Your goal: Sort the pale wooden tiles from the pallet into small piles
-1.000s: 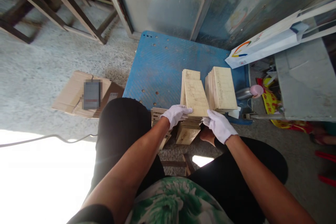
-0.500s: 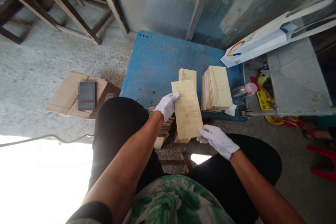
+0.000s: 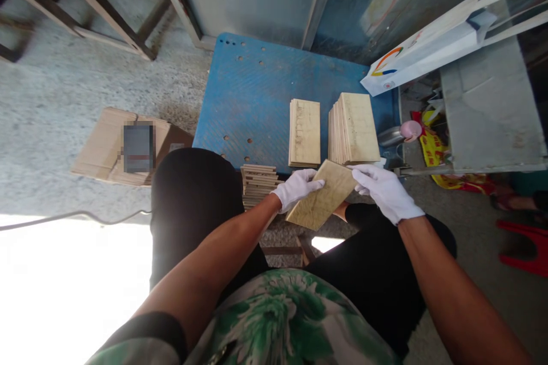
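Observation:
Between my two white-gloved hands a thin, pale wooden board (image 3: pixel 323 197) is held at a slant above my lap. My left hand (image 3: pixel 298 188) grips its left edge, thumb on the face and fingers beneath. At the upper right corner, my right hand (image 3: pixel 379 188) pinches the board. Just beyond it, a short stack of boards (image 3: pixel 305 132) lies on the blue table (image 3: pixel 248 91). To the right of that stands a taller, leaning stack (image 3: pixel 357 125). Below the table edge, more boards (image 3: pixel 259 182) are piled near my left knee.
A white paper bag (image 3: pixel 428 51) leans at the table's right end, near a pink-lidded metal cup (image 3: pixel 409 131) and a grey metal surface (image 3: pixel 488 108). On the floor at left is a cardboard box (image 3: pixel 98 148). A red stool (image 3: pixel 522 248) stands far right.
The board has turned clockwise and tilted, coming away from in front of the short stack. My right hand has moved up to its upper right corner; my left hand has shifted right.

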A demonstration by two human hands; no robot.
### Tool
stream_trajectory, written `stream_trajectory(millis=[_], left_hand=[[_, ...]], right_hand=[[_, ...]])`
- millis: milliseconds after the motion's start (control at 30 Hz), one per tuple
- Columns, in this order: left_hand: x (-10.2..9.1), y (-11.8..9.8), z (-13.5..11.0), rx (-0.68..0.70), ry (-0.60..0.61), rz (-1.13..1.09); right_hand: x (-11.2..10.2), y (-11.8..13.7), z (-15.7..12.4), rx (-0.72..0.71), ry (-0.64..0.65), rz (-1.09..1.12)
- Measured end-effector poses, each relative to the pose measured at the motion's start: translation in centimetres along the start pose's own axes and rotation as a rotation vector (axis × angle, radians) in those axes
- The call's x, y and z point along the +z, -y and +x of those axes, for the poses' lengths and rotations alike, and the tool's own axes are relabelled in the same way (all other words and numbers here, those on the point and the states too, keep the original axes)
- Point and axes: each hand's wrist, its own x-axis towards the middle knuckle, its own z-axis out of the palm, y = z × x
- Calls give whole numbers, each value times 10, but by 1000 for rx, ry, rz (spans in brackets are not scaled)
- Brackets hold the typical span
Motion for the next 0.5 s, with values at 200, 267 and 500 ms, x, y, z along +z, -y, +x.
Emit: stream_trajectory(millis=[200, 267, 500], left_hand=[[-13, 43, 7, -68, -19, 399], [-16, 55, 7, -97, -17, 559], [-18, 69, 1, -155, 7, 783]], right_hand=[[2, -33, 0, 26, 279, -273], [6, -43, 0, -84, 386, -456], [36, -65, 4, -254, 547, -1083]])
